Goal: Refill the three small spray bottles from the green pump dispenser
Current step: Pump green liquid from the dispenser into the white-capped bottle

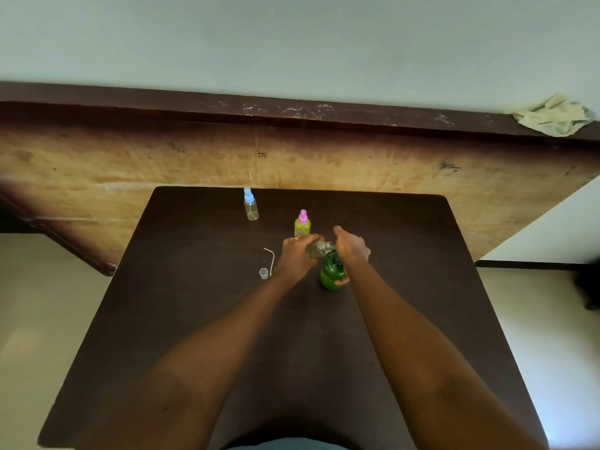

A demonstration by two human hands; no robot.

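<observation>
Grip of left hand point(297, 256) curled round clear plastic bottle point(319, 249); right hand point(352, 248) clasps glossy green dispenser point(331, 274).

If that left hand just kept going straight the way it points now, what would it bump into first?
Probably the pink-capped spray bottle, standing just beyond the left hand, which grips a small clear bottle. Depth is unclear, so it might slip past.

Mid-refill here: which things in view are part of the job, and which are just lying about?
Job: dispenser, with right hand on it; clear bottle in left hand; pink-capped bottle; blue-capped bottle; loose cap; tube.
Lying about: cloth on the ledge.
</observation>
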